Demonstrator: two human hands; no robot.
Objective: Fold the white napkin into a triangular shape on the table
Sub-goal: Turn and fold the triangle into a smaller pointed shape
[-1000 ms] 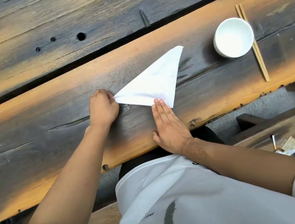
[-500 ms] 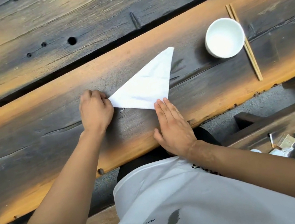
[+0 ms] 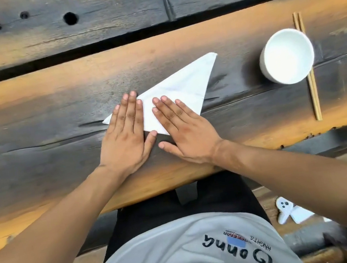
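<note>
The white napkin (image 3: 174,89) lies on the wooden worktop (image 3: 35,104) already as a long triangle, its sharp tip aimed toward two o'clock. The left hand (image 3: 126,137) and right hand (image 3: 185,129) rest side by side on its near end, each grip wide, fingers straight and flat, probably to press the crease firm. At three o'clock a white bowl (image 3: 285,57) sits touching the chopsticks (image 3: 308,65)

A white bowl (image 3: 286,56) is sitting upright at the right, touching a pair of wooden chopsticks (image 3: 307,66) that is lying just beside it. A small white device (image 3: 284,208) is lying on the bench below.
</note>
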